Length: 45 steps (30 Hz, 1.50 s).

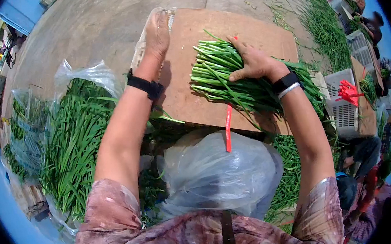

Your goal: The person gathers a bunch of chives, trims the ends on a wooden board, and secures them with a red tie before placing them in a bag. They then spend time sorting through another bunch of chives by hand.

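Nearest the viewer, a translucent plastic sheet (218, 171) is spread below the near edge of the table, and loose greens (286, 179) are seen to its right. A red strip (228, 128) is hung over that edge, its upper part hidden under the bundle of greens (219, 71). The bundle is laid on the right-hand part of the table (180, 84), which is topped with a brown board; its pale stems are pointed left and its leaves are extended past the right edge. It is grasped from above by the right hand (255, 62), the thumb spread well apart from the fingers. The left hand (156, 34) is placed at the far left corner of the board; its fingertips are not shown clearly, so whether anything is held cannot be told.

To the left, an open clear plastic bag (90, 75) is filled with long green leaves, and a second bag (29, 129), also containing greens, is seen beyond it. To the right, red strips (349, 92) are draped on the rim of a white crate (344, 116). Farther off, more crates (360, 45) are lined up near other people, and a long heap of greens (325, 31) is strewn on the floor (104, 37).
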{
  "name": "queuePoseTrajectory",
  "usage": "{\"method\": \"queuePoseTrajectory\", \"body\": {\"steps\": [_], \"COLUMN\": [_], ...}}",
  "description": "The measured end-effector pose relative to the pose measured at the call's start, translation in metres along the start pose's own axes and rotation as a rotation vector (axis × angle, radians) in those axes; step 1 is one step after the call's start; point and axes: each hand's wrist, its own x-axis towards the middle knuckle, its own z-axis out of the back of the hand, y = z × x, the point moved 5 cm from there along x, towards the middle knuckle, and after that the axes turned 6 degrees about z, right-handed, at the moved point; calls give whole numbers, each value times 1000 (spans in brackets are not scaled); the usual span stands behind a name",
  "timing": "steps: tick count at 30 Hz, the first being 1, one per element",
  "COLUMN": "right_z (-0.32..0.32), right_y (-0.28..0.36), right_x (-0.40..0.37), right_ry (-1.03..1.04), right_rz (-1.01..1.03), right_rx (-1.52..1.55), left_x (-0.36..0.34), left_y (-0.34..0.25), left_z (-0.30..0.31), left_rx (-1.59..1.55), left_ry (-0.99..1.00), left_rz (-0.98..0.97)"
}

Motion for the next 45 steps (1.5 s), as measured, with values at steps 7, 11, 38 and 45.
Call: {"method": "queuePoseTrajectory", "body": {"steps": [7,11,38,45], "right_z": [9,13,8,12], "right_y": [14,-7,2,13], "right_x": [7,7,4,-2], "right_ry": [232,-43,-13,65], "right_rz": [-95,6,27,-76], "right_rx": [79,26,-72,-90], "left_x": [-87,-56,-37,-28], "left_y": [-57,-39,-29,-43], "left_z": [-53,-46,-59,-94], "left_rx": [-432,-360,105,398], "left_ry": [422,361,727,1051], "left_rz": [630,215,1,-192]}}
